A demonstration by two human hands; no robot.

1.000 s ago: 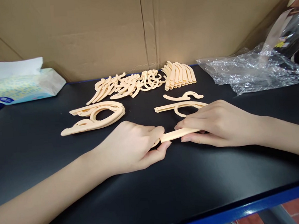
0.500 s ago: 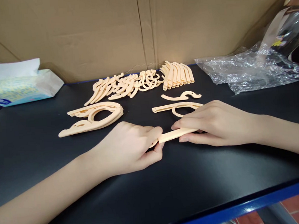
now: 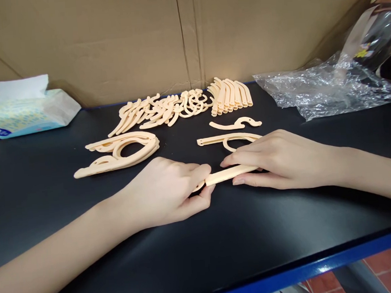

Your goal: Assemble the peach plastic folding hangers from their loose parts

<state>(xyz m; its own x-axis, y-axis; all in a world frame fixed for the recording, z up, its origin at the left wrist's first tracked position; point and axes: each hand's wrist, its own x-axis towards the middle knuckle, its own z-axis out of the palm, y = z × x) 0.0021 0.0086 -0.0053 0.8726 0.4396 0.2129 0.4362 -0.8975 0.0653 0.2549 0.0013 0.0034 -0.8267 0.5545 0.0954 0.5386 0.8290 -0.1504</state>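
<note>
Over black tabletop (image 3: 224, 257), mid-frame, my left hand (image 3: 165, 191) pinches a half-hidden part (image 3: 199, 187), my right hand (image 3: 278, 160) a beige strip (image 3: 226, 175), their ends best held in line.

1. Bare hands: two, one left (image 3: 172, 191) and one right (image 3: 281, 160).
2. Flat cream plastic bar (image 3: 231, 174) in the grip: one, plus one mostly hidden cream curved bit (image 3: 199, 187) at its end.
3. Loose cream wavy hook-ended arm (image 3: 228, 127): one.
4. Straight cream bar with a curved hook (image 3: 215, 140): one.
5. Folded cream hanger frames (image 3: 122, 163), stacked: two at least, can't tell exactly.
6. Bent cream tubes (image 3: 234, 94): eight-plus, they overlap.
7. Heaped cream arms and hooks (image 3: 128, 118): lots, too tangled, sorry.
8. Pastel tissue pack (image 3: 30, 114): one.
</note>
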